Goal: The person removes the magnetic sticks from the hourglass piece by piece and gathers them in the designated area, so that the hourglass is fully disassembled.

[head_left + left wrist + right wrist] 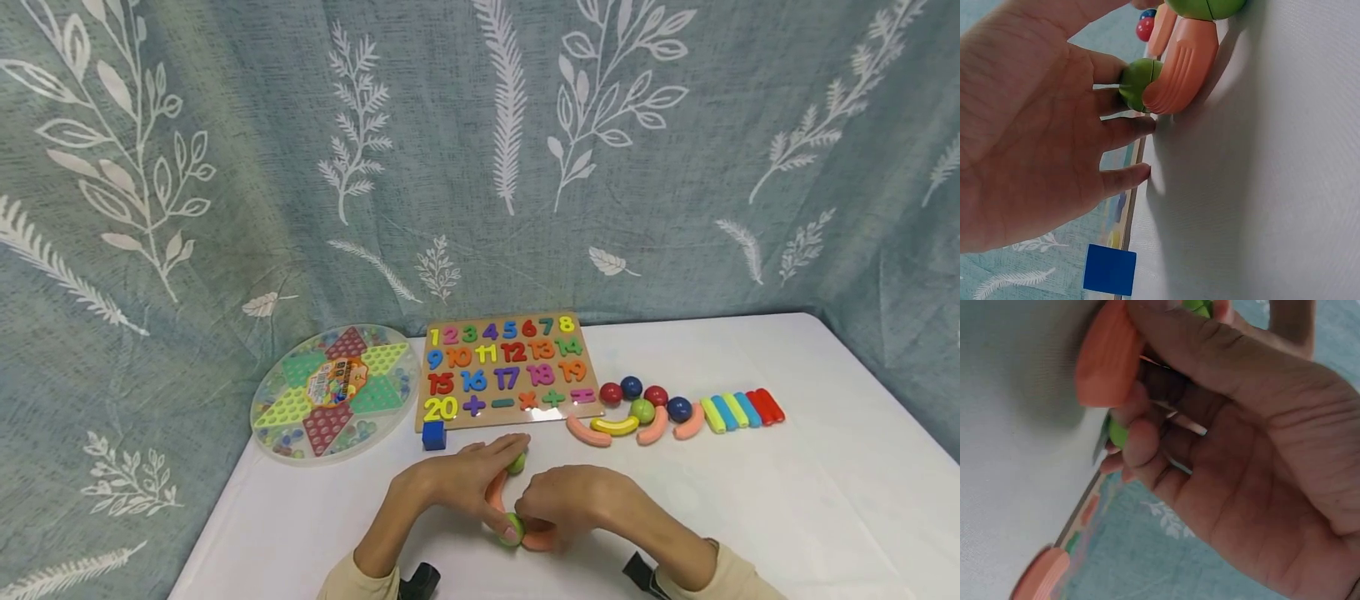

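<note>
On the white table, my left hand spans a salmon-coloured curved toy piece that has grooves along it. Its thumb touches the nearer green ball, while its fairly straight fingers reach the farther green ball. Both balls sit at the ends of that curved piece. My right hand pinches a second salmon-coloured curved piece between thumb and curled fingers, beside the nearer green ball. In the head view the right hand partly hides this second piece.
Behind the hands lies a number puzzle board, with a blue cube at its near left corner. A round game board is at left. Toy balls, curved pieces, a yellow banana and coloured sticks form a row at right.
</note>
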The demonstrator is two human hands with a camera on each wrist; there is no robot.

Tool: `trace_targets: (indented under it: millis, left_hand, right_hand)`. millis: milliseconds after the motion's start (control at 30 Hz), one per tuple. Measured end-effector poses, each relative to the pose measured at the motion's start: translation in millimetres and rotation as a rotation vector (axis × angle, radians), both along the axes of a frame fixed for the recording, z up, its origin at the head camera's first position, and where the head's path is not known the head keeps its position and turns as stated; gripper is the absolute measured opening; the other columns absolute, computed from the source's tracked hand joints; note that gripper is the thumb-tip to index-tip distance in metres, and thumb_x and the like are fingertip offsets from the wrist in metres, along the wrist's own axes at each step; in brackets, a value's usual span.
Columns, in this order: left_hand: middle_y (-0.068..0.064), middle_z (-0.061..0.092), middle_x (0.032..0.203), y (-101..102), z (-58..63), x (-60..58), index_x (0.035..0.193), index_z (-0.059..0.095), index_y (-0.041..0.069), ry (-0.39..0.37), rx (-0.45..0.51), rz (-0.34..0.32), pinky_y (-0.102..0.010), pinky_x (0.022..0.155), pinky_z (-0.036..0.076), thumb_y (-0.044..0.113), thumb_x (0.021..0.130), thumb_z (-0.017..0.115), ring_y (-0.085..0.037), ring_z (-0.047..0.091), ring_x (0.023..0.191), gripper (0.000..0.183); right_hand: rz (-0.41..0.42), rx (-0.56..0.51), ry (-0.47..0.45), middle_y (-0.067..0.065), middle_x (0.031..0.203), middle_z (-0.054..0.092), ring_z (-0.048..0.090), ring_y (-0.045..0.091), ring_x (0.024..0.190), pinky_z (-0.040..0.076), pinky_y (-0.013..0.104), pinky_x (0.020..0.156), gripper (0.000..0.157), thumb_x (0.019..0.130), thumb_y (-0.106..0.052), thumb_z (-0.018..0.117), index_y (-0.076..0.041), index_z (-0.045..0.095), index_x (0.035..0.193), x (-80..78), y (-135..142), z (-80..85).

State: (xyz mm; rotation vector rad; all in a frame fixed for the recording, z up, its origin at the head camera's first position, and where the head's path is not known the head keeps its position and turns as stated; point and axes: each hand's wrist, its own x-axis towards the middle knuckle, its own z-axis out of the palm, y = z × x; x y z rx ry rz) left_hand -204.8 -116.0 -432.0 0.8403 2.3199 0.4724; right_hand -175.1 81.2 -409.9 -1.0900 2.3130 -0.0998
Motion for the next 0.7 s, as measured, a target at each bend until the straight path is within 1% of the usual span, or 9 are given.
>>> trace_targets:
  millis: [67,167,233,333,500,600,700]
  left_hand:
    - [-0.002,0.012,0.179,0.8,0.9,1.0,0.169,0.013,0.017,-0.001,0.006,0.002,-0.052,0.135,0.017,0.054,0.083,0.084,-0.023,0.017,0.165,0.117]
    - [-0.002,0.013,0.178,2.5,1.5,2.3,0.169,0.014,0.017,0.001,0.008,0.002,-0.053,0.135,0.015,0.054,0.083,0.083,-0.021,0.016,0.165,0.116]
    - [-0.001,0.014,0.178,3.7,1.3,3.0,0.169,0.015,0.017,0.003,0.005,0.001,-0.054,0.135,0.015,0.054,0.084,0.083,-0.020,0.015,0.165,0.115]
    - [-0.001,0.016,0.177,4.6,0.8,4.2,0.168,0.016,0.017,0.017,0.001,-0.005,-0.056,0.134,0.015,0.055,0.084,0.082,-0.019,0.016,0.165,0.114]
    - [-0.002,0.017,0.177,4.2,1.5,6.1,0.168,0.016,0.015,0.038,0.009,-0.011,-0.057,0.134,0.016,0.055,0.083,0.081,-0.020,0.016,0.165,0.114]
    - [-0.002,0.016,0.177,4.1,0.8,6.3,0.168,0.016,0.015,0.047,0.012,-0.013,-0.056,0.134,0.016,0.055,0.083,0.081,-0.020,0.016,0.165,0.115]
    - [-0.001,0.015,0.177,4.3,0.0,5.6,0.168,0.015,0.015,0.049,0.007,-0.018,-0.055,0.135,0.015,0.056,0.083,0.081,-0.019,0.015,0.165,0.115]
  right_hand:
    - [-0.026,0.009,-0.014,-0.010,0.067,0.048,0.043,0.004,0.065,0.038,0.020,0.063,0.026,0.093,-0.013,0.078,-0.021,0.060,0.074,2.4,-0.1,0.4]
    - [-0.050,0.023,-0.054,-0.010,0.067,0.049,0.044,0.004,0.064,0.037,0.020,0.063,0.027,0.093,-0.013,0.077,-0.020,0.061,0.073,2.5,1.9,3.0]
    - [-0.044,0.017,-0.081,-0.010,0.066,0.050,0.044,0.004,0.063,0.037,0.019,0.062,0.028,0.095,-0.016,0.075,-0.019,0.061,0.072,1.2,3.3,4.4]
    - [-0.015,0.014,-0.097,-0.010,0.061,0.048,0.042,0.003,0.059,0.034,0.018,0.058,0.031,0.097,-0.019,0.074,-0.018,0.059,0.069,-0.3,3.9,5.8]
    - [0.010,0.070,-0.114,-0.010,0.059,0.047,0.042,0.003,0.059,0.033,0.019,0.056,0.035,0.096,-0.026,0.075,-0.016,0.061,0.066,1.1,3.8,7.6]
    - [-0.035,0.088,-0.116,-0.009,0.060,0.048,0.042,0.004,0.060,0.033,0.021,0.056,0.035,0.095,-0.026,0.075,-0.016,0.062,0.064,0.6,8.6,10.9]
    - [-0.114,0.075,-0.080,-0.008,0.060,0.049,0.042,0.005,0.059,0.032,0.021,0.054,0.036,0.095,-0.025,0.074,-0.016,0.060,0.063,-4.3,22.2,16.8]
